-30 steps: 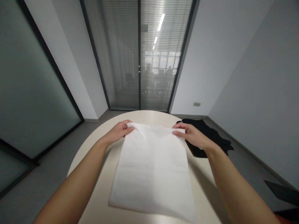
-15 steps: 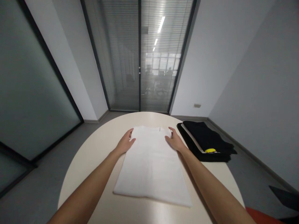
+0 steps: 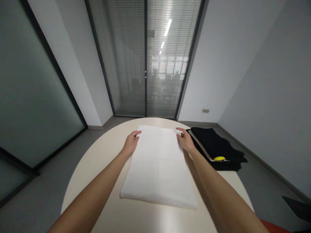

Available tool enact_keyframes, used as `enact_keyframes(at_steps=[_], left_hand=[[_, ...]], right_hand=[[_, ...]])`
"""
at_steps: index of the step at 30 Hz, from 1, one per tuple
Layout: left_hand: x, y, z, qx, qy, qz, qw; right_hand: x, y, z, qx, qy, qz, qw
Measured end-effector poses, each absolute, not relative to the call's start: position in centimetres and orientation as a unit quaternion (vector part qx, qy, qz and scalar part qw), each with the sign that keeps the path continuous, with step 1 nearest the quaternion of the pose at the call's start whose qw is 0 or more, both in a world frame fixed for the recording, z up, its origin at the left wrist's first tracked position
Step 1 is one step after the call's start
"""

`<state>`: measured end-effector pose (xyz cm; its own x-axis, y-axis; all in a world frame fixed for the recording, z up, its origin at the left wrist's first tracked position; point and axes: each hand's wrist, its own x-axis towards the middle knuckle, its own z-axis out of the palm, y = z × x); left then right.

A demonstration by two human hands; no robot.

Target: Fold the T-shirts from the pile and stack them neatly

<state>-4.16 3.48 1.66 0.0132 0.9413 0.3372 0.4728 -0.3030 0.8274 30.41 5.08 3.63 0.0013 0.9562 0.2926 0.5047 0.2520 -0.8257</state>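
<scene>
Folded white garment [image 3: 157,168] lay flat on the round worktop [image 3: 97,161], long axis running away from the person, far edge close to the worktop's far rim. Left hand [image 3: 131,144] rested at the far-left corner, right hand [image 3: 185,140] at the far-right corner; both lay on the cloth with fingers loosely extended, grip released, pinching no visible fold. Judged risk: with pressure only at the far corners, any sideways drag could skew the layers and open the fold, and a forward push could carry the far edge over the rim. Just right of the garment, nearly touching the right hand, sat a stack of folded black clothing [image 3: 218,145] with a small yellow item [image 3: 219,158] on it; a careless right wrist could knock it. No containers in view.
</scene>
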Motion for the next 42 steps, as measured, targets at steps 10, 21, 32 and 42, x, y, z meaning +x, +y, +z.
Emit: enact_keyframes(at_steps=[10, 21, 32, 42], left_hand=[[-2.2, 5.3, -1.1, 0.689, 0.583, 0.368, 0.223], [-0.9, 1.1, 1.4, 0.705, 0.632, 0.287, 0.145], [0.4, -2.9, 1.1, 0.776, 0.606, 0.165, 0.063], [2.3, -9.4, 1.6, 0.816, 0.55, 0.16, 0.076]], right_hand=[[29.9, 6.8, 2.1, -0.613, -0.673, 0.195, 0.364], [25.8, 3.9, 4.5, -0.695, -0.675, 0.011, 0.249], [19.7, -10.2, 5.3, -0.44, -0.881, 0.154, 0.073], [21.2, -10.0, 5.3, -0.472, -0.864, 0.147, 0.093]])
